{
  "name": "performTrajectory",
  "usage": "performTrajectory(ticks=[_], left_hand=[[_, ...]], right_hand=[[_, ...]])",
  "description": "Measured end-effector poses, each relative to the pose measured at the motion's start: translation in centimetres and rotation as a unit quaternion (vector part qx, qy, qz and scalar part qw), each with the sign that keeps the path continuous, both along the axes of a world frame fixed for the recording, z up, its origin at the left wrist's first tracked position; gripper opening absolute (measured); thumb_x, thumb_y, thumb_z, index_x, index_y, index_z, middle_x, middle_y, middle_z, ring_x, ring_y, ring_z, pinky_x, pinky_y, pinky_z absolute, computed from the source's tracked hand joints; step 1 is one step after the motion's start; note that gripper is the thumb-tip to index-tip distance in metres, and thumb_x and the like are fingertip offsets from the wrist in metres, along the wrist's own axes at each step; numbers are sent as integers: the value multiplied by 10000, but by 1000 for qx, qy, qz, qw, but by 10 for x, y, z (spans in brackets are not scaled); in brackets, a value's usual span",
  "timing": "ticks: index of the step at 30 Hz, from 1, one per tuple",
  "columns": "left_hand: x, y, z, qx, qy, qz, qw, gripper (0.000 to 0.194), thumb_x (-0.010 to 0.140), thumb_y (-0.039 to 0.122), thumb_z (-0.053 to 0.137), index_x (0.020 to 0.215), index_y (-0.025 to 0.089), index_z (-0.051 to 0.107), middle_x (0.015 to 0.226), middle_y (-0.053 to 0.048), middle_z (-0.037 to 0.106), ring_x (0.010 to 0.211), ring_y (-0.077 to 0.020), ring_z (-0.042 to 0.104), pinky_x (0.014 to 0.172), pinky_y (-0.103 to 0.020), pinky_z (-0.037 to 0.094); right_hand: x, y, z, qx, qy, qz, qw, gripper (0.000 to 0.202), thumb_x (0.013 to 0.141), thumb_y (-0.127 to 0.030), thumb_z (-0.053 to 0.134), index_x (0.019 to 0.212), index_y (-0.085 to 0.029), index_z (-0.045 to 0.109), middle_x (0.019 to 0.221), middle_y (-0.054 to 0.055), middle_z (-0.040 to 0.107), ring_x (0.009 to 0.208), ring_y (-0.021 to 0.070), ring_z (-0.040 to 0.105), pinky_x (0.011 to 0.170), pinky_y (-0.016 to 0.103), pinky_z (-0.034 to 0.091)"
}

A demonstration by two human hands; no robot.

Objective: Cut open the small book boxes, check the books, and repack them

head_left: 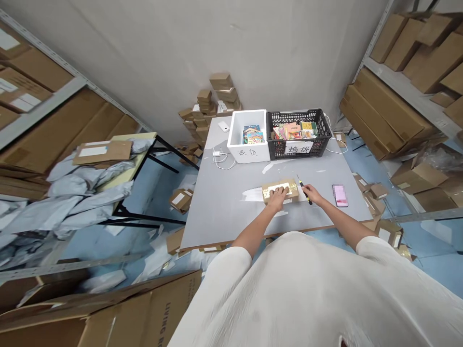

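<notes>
A small cardboard box (291, 186) with shiny tape and a white label lies on the grey table, white paper beneath and beside it. My left hand (278, 197) rests on top of it, fingers stretched out over the label. Just right of the box, my right hand (311, 193) is closed round a yellow and black utility knife (300, 182). The knife's thin tip points up and away from me, apart from the box.
On the table's far side stand a white foam box (249, 153) and a black plastic crate (318, 148), both holding colourful books. A phone (340, 195) lies to the right. Shelves of cartons (394, 111) flank the table, and parcels (181, 198) litter the floor.
</notes>
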State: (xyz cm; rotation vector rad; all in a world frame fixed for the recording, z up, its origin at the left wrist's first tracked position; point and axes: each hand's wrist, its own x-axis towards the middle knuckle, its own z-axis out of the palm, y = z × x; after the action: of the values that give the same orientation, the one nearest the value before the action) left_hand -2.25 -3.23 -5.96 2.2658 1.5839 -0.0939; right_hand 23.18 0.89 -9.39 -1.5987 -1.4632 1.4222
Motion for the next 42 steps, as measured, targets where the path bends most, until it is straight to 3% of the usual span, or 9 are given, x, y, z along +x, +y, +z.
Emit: performTrajectory(ticks=[5,9,15,18,23,29,33,36,42], left_hand=[[-13,0,2,32,-9,21,999,573,929,284,738,1464,265,532,1481,-161,536,1425,-368,471,1208,-533,325],[-7,0,-5,52,-42,15,998,444,935,316,752,1350,273,600,1495,-143,533,1427,-358,488,1209,-520,340],[-3,8,-17,37,-50,4,998,445,901,191,767,1313,259,612,1356,-123,606,1330,-323,593,1240,-505,308],[0,10,-21,38,-46,9,998,495,869,188,809,1317,252,609,1379,-130,593,1309,-324,617,1265,-501,297],[1,8,-23,42,-35,6,998,534,883,189,797,1362,268,575,1409,-121,581,1303,-305,636,1303,-492,284],[-2,3,-22,38,-31,6,999,539,909,175,752,1400,279,555,1408,-108,581,1284,-287,647,1332,-503,261],[-3,2,-21,41,-40,12,998,528,911,186,761,1393,278,567,1398,-111,578,1301,-291,639,1336,-508,270],[-5,1,-20,33,-41,19,998,534,908,205,767,1392,304,567,1401,-100,574,1304,-296,640,1332,-519,284],[-9,0,-13,31,-57,21,998,645,910,253,762,1505,304,518,1418,-115,570,1297,-321,627,1264,-507,381]], right_hand=[[-20,-12,11,-117,127,26,985,331,960,-570,668,1016,-243,665,1115,91,808,1063,261,769,856,343,617],[-19,-12,21,-122,98,49,987,346,999,-577,642,1060,-238,676,1127,108,819,1026,260,790,797,331,631],[11,3,32,-51,-48,79,994,440,1050,-609,568,925,-205,691,936,104,816,682,170,701,567,236,514],[27,6,37,-16,-83,132,988,348,1021,-556,645,1013,-216,717,882,57,799,594,152,670,582,248,509],[43,17,41,30,-140,225,964,246,950,-449,743,1067,-236,782,809,9,764,657,181,694,719,289,517],[32,34,38,78,-210,263,938,230,928,-440,714,1022,-265,830,806,30,770,749,223,641,730,309,460],[26,30,33,48,-177,287,940,296,958,-483,623,901,-246,791,742,18,726,674,195,596,693,306,444],[34,17,29,-26,-121,292,949,373,933,-572,647,813,-232,743,675,-2,688,597,159,551,610,278,430],[54,-9,27,-97,-41,211,972,407,838,-621,801,830,-223,721,689,27,726,593,171,620,539,259,464]])
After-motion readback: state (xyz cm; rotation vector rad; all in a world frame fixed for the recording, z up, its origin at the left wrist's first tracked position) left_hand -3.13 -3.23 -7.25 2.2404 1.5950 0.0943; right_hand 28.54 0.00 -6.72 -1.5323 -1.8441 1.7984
